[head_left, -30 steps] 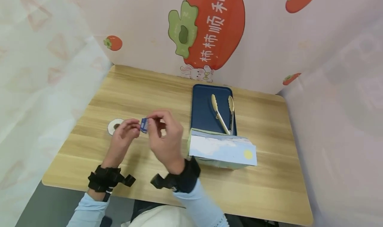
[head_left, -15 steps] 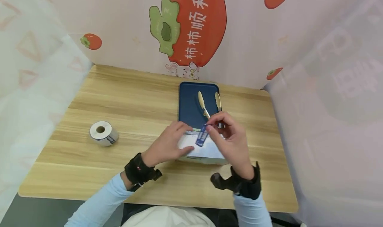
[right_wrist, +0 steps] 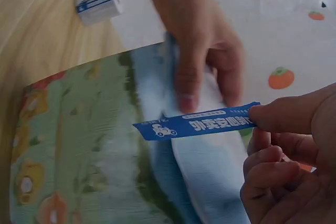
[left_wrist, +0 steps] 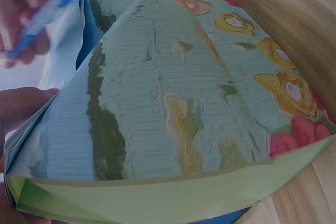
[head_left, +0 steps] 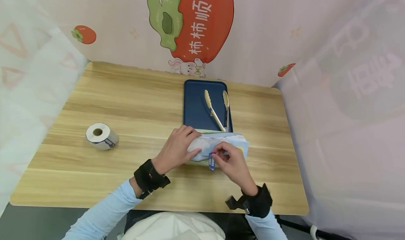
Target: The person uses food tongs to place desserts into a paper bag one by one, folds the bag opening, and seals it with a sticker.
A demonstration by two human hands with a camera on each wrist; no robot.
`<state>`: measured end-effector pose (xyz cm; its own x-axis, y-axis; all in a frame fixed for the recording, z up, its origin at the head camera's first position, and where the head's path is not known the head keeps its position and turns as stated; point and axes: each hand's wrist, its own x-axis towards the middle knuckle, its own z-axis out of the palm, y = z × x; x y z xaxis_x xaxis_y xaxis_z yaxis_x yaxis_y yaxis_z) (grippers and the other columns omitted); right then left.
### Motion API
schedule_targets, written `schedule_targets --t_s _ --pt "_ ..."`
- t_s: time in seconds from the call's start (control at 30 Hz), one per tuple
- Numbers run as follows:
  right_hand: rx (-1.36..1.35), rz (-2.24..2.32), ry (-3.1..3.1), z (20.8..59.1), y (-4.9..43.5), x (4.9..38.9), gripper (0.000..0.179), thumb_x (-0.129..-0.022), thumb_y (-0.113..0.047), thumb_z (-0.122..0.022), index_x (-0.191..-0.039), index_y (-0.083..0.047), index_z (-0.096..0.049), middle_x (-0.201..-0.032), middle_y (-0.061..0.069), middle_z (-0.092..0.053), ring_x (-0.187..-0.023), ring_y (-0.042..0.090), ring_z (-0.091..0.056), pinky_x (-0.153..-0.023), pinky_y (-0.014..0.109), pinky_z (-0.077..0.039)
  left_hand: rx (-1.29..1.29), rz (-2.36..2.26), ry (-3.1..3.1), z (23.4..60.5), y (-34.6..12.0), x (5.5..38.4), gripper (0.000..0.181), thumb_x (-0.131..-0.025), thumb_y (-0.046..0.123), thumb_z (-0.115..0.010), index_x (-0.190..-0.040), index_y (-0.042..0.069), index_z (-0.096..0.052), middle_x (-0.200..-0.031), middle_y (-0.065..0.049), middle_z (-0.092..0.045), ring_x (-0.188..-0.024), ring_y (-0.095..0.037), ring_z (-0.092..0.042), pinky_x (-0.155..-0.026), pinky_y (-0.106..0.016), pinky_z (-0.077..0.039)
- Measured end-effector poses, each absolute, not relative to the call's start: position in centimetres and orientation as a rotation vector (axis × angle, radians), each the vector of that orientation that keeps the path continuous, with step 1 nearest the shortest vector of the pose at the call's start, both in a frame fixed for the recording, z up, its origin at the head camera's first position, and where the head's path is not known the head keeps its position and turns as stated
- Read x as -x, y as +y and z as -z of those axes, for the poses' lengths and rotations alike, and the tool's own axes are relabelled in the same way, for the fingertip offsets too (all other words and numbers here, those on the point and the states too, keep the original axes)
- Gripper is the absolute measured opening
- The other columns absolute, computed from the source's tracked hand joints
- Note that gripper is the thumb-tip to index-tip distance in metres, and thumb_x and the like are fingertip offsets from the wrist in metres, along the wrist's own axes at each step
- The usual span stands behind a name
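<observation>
A paper bag [head_left: 204, 150] painted with sky and flowers stands near the middle of the table, its top folded over into a flap. My left hand [head_left: 175, 149] pinches the left part of that fold, thumb on the near side and fingers on the far side. Between thumb and fingertips, my right hand [head_left: 232, 164] holds one end of a blue sticker strip [right_wrist: 197, 124] printed with white characters and a scooter rider. The strip's free end overlaps the fold in the right wrist view. In the left wrist view, the bag's flowered side [left_wrist: 173, 87] fills most of the picture.
Behind the bag lies a dark blue tray [head_left: 194, 103] with metal tongs [head_left: 216, 117] on it. A roll of white labels [head_left: 102, 136] stands on the left of the wooden table [head_left: 136, 99]. Printed sheeting surrounds the table at the back and sides.
Both hands have moved right from beside the roll to the bag. The left hand has taken hold of the fold; the right has brought the sticker down to the bag's near edge.
</observation>
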<state>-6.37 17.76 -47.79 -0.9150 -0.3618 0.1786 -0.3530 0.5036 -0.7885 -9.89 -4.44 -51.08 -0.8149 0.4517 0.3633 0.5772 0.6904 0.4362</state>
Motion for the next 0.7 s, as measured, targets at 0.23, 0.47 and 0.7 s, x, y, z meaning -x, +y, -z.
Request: schedule_targets --t_s 0.23,0.47,0.7 --pt "0.778 1.339 3.029 51.0 15.5 6.4 0.014 -0.085 0.002 -0.073 -0.094 -0.006 -0.065 -0.079 0.004 -0.059 -0.062 0.006 -0.045 -0.055 0.019 -0.039 0.839 0.802 -2.635 51.4 -4.4 10.1 0.040 -0.082 0.033 -0.082 -0.113 0.012 -0.070 -0.105 -0.004 -0.065 -0.098 -0.023 -0.058 -0.080 -0.040 -0.048" --pt "0.712 1.080 3.406 52.8 14.2 6.3 0.021 -0.084 0.003 -0.075 -0.099 0.000 -0.062 -0.088 0.011 -0.063 -0.071 0.016 -0.061 -0.060 0.025 -0.052 0.867 0.797 -2.625 51.5 -4.3 10.3 0.039 -0.083 0.032 -0.081 -0.114 0.012 -0.070 -0.106 -0.004 -0.065 -0.100 -0.023 -0.058 -0.081 -0.040 -0.048" --pt "0.501 0.793 3.605 52.4 14.0 6.9 0.051 -0.077 -0.015 -0.086 -0.109 0.001 -0.050 -0.083 0.011 -0.057 -0.056 0.018 -0.052 -0.045 0.028 -0.040 0.907 0.815 -2.630 51.6 -4.6 10.4 0.038 -0.085 0.031 -0.079 -0.116 0.011 -0.069 -0.108 -0.005 -0.066 -0.100 -0.023 -0.057 -0.081 -0.038 -0.048"
